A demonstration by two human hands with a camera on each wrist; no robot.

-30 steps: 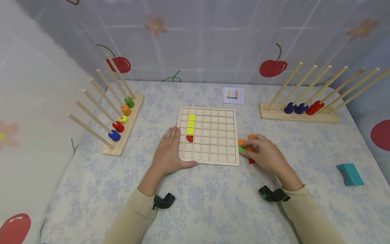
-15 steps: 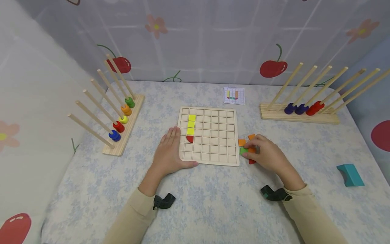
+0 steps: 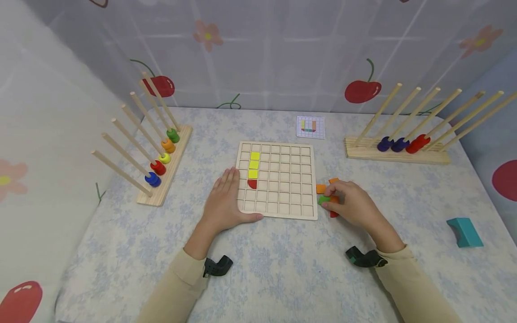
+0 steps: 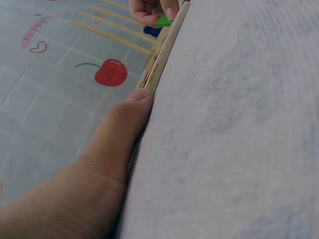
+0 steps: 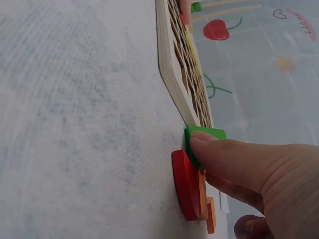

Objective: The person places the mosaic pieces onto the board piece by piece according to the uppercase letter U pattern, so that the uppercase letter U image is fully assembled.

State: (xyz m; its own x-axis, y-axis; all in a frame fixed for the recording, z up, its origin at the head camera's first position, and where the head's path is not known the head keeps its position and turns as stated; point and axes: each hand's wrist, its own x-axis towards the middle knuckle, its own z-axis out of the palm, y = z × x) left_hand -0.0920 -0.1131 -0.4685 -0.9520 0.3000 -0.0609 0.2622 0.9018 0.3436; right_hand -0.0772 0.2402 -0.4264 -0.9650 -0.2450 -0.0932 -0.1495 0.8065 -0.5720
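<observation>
A wooden grid board [image 3: 284, 181] lies on the table. My left hand [image 3: 224, 202] rests along its left edge, fingers straight, with the thumb at the near edge. Yellow square tiles [image 3: 253, 164] form a column in the grid, and a red rounded tile [image 3: 252, 184] sits directly below them. Beside the board's right edge, my right hand [image 3: 350, 204] pinches a green square tile [image 5: 217, 133] between thumb and fingers; the tile stands tilted in the right wrist view. Near these fingers lie an orange tile [image 3: 321, 189] and a red curved tile [image 5: 186, 186], with more orange pieces partly hidden.
A small pattern card [image 3: 310, 127] lies behind the board. Peg racks stand at the left [image 3: 161, 188] and the right [image 3: 396, 155], with coloured beads on some pegs. A teal arched block [image 3: 464, 232] lies at the far right.
The right hand has drawn the green tile slightly right, away from the board's edge and the orange tile, and tilted it. The left hand has stayed in place.
</observation>
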